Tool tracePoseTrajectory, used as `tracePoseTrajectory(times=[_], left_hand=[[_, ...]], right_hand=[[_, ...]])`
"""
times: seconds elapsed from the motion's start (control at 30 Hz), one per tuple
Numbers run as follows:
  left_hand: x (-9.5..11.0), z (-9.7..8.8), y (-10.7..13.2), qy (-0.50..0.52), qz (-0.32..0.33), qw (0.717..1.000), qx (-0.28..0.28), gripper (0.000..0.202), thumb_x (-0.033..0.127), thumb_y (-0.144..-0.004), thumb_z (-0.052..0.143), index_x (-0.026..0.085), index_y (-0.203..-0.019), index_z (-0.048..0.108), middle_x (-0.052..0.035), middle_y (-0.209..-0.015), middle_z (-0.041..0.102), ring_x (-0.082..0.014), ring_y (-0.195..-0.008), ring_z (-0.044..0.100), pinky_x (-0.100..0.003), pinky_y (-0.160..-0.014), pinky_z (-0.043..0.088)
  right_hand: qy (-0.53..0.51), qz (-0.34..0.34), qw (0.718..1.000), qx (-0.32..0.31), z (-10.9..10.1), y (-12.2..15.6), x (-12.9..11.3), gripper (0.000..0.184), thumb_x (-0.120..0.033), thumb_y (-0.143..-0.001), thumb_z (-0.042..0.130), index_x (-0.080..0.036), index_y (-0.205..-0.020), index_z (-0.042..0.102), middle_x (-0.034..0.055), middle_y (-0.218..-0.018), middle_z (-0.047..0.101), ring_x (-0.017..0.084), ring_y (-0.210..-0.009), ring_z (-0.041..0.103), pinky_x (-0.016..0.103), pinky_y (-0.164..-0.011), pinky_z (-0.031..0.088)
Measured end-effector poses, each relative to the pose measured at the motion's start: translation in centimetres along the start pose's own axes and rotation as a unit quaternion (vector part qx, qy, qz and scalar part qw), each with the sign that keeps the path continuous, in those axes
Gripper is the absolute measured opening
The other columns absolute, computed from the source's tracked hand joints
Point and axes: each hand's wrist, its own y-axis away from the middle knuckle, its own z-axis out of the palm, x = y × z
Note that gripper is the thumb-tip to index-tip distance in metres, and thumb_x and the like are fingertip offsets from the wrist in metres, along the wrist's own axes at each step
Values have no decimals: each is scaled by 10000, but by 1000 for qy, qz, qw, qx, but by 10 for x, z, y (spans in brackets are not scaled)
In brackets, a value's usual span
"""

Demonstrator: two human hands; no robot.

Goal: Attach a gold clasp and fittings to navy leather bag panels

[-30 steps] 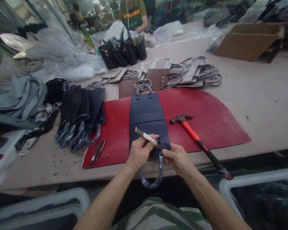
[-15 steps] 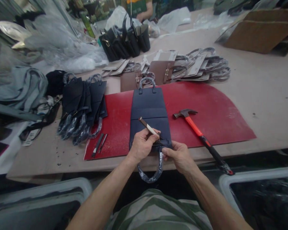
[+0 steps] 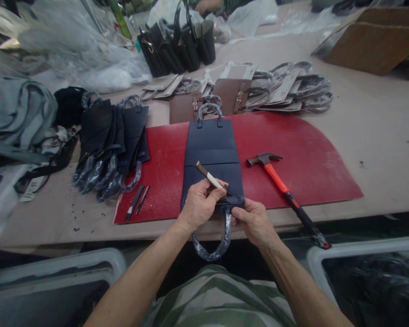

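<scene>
A dark navy handbag panel piece [image 3: 211, 145] lies flat, with a wrapped handle at its far end and another plastic-wrapped handle [image 3: 211, 254] hanging over the table's front edge. My left hand [image 3: 201, 202] is closed around a slim punch [image 3: 209, 176] with a white-wrapped shaft and a brown end; it slants over the near part of the bag, its lower tip hidden by my fingers. At the bag's near right corner, my right hand [image 3: 254, 220] pinches the edge, thumb beside the handle's base. A claw hammer [image 3: 276, 177] with an orange-and-black handle rests to the right.
Under the bag is a red mat [image 3: 300, 159]. Two slim tools [image 3: 134, 204] lie left, near stacked navy bag pieces [image 3: 102, 131]. Brown bag pieces [image 3: 235, 93], black bags [image 3: 177, 50] and a cardboard box [image 3: 375, 41] sit farther back. Bins [image 3: 313, 259] stand below the table edge.
The view has shifted slightly, so the table's far things sit a little higher. Both hands keep their hold on the punch and the bag's corner, with hardly any movement.
</scene>
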Motion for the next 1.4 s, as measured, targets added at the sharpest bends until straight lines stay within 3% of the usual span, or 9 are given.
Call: tracePoseTrajectory(times=[0.57, 0.9, 1.03, 1.13, 1.2, 1.27, 1.33, 1.4], left_hand=[[-14, 5, 6, -124, 109, 986, 0, 139, 182, -846, 644, 172, -957, 726, -63, -1007, 768, -189, -911, 727, -284, -864, 570], [-26, 10, 0, -220, 163, 962, -11, 107, 163, -867, 640, 195, -947, 704, -52, -1020, 769, -198, -961, 729, -298, -908, 566], [-34, 11, 0, -256, 188, 948, -27, 120, 169, -875, 650, 203, -984, 688, -53, -1059, 760, -205, -984, 723, -311, -917, 560], [-40, 12, 1, -277, 225, 934, -36, 123, 179, -882, 658, 202, -1002, 674, -66, -1078, 751, -215, -994, 719, -325, -923, 557], [-41, 13, 2, -285, 240, 927, -37, 106, 184, -888, 658, 201, -992, 668, -72, -1072, 749, -222, -997, 718, -331, -923, 557], [-39, 14, 3, -292, 244, 924, -39, 83, 185, -893, 654, 204, -973, 663, -74, -1067, 748, -227, -1004, 717, -336, -927, 557], [-37, 15, 4, -294, 245, 923, -43, 64, 187, -893, 655, 208, -953, 661, -72, -1063, 748, -228, -1007, 716, -333, -927, 558], [-36, 16, 4, -292, 245, 923, -47, 62, 185, -889, 660, 211, -945, 661, -68, -1057, 748, -225, -1003, 716, -329, -923, 560]], right_hand=[[29, 57, 997, 33, -2, 3, 2, 321, -361, -620, 831, -136, -806, 697, 16, -579, 659, 110, -469, 553, 231, -497, 483], [82, 65, 985, 138, 12, 14, 2, 262, -336, -623, 704, -147, -804, 681, 28, -641, 684, 134, -530, 610, 242, -521, 530], [155, 65, 974, 153, 6, 23, 3, 283, -358, -666, 637, -158, -859, 689, 66, -789, 733, 177, -637, 676, 273, -566, 542], [242, 55, 959, 141, -6, 30, 0, 314, -403, -717, 589, -165, -898, 682, 73, -780, 728, 208, -661, 681, 312, -592, 535], [333, 16, 930, 153, -20, 34, -8, 342, -437, -753, 569, -171, -934, 686, 74, -758, 718, 229, -682, 676, 349, -646, 533], [437, -61, 876, 196, -38, 36, -20, 355, -452, -796, 547, -180, -974, 687, 91, -809, 721, 250, -754, 679, 382, -744, 530], [547, -150, 787, 241, -59, 34, -36, 347, -423, -831, 525, -174, -1016, 679, 133, -940, 714, 279, -880, 669, 408, -845, 508], [657, -192, 680, 262, -79, 29, -51, 362, -381, -845, 519, -140, -1078, 657, 190, -1053, 675, 327, -979, 631, 444, -871, 482]])
